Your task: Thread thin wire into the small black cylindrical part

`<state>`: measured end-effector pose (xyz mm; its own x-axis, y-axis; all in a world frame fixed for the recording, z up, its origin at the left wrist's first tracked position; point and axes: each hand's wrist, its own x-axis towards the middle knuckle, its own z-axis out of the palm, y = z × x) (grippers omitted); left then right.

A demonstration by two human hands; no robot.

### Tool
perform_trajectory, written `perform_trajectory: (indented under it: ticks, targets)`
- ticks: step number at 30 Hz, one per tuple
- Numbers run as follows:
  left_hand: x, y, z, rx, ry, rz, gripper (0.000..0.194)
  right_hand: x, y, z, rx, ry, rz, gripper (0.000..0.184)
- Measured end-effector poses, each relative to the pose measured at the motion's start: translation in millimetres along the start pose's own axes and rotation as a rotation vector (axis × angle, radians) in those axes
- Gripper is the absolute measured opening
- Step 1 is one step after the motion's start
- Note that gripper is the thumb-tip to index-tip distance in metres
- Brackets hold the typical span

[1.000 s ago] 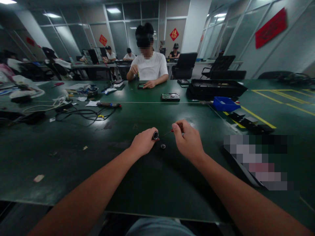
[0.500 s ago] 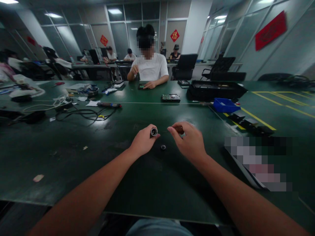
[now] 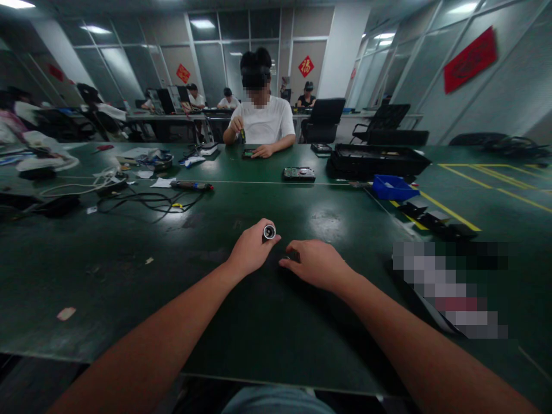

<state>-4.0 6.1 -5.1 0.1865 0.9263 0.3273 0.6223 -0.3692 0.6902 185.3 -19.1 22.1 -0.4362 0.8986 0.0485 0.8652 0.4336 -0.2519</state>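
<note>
Upright in my closed left hand (image 3: 252, 247) is a dark cylindrical flashlight (image 3: 269, 232), its round open end facing me with a silvery rim. My fingers wrap round its body, so most of it is hidden. Just to the right and slightly nearer, my right hand (image 3: 317, 263) is low over the table, thumb and fingertips closed about a small round dark cap (image 3: 287, 257). Only a glint of this cap shows between the fingers. The brown-handled screwdriver from the earlier frame is out of sight.
A green table (image 3: 181, 322) spreads around my hands. Ahead lie a hard drive (image 3: 299, 173), a corded electric screwdriver (image 3: 192, 185), a blue bin (image 3: 394, 188) and a long black tray (image 3: 375, 163). A co-worker (image 3: 263, 123) sits opposite, handling a small device (image 3: 250, 153).
My right hand has moved down and nearer, to the small cap on the table. The brown screwdriver handle it held no longer shows. My left hand stays still with the flashlight.
</note>
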Motion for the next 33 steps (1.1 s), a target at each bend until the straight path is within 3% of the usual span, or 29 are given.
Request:
perform_trajectory:
  ticks: [4, 10, 13, 18, 21, 25, 33]
  targets:
    - [0, 1, -0.1, 0.025, -0.015, -0.017, 0.017, 3, 3, 7, 0.036, -0.033, 0.001, 0.03]
    - [-1, 2, -0.8, 0.033, -0.022, -0.002, 0.016, 2, 4, 5, 0.193, -0.033, -0.004, 0.007]
    - [-1, 1, -0.4, 0.026, -0.015, 0.007, 0.016, 0, 3, 3, 0.194, -0.01, -0.023, 0.007]
    - [-1, -1, 1.0, 0.016, -0.022, 0.006, 0.015, 1, 3, 1, 0.238, 0.14, -0.137, 0.023]
    - [-2, 1, 1.4, -0.002, -0.039, 0.013, 0.013, 1, 1, -3, 0.337, 0.228, -0.116, 0.031]
    - [-4, 6, 1.2, -0.018, -0.088, 0.038, 0.011, -1, -3, -8, 0.392, 0.284, -0.076, 0.022]
    - [-8, 14, 3.2, -0.045, -0.207, 0.083, 0.017, -1, -4, -3, 0.378, 0.35, -0.16, 0.021]
